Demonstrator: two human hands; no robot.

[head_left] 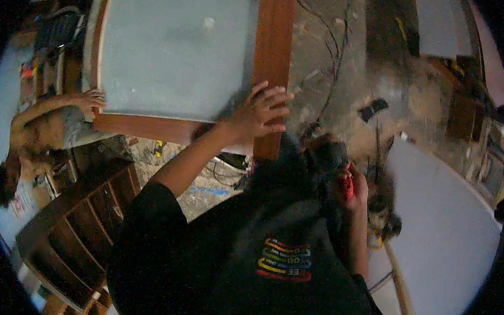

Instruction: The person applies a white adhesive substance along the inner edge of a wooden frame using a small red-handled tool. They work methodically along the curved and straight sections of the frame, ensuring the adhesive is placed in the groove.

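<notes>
A large pale grey panel (172, 50) with a reddish-brown wooden frame (274, 39) stretches out in front of me. My left hand (259, 113) lies on the frame near its closest right corner, palm down and fingers spread. Lower right, close to my body, my right hand (357, 189) is closed round a red tool handle (346, 187). A dark, blurred tool body (332, 154) shows beside that hand; whether it belongs to the handle I cannot tell. At the frame's left corner rests another person's hand (92, 100).
That person (42, 138) is at the left. Below them stands a dark wooden shelf unit (83, 220) with compartments. Black cables (332, 65) run over the stained floor. A large pale board (439, 224) lies at the right, near a small black flat object (373, 109).
</notes>
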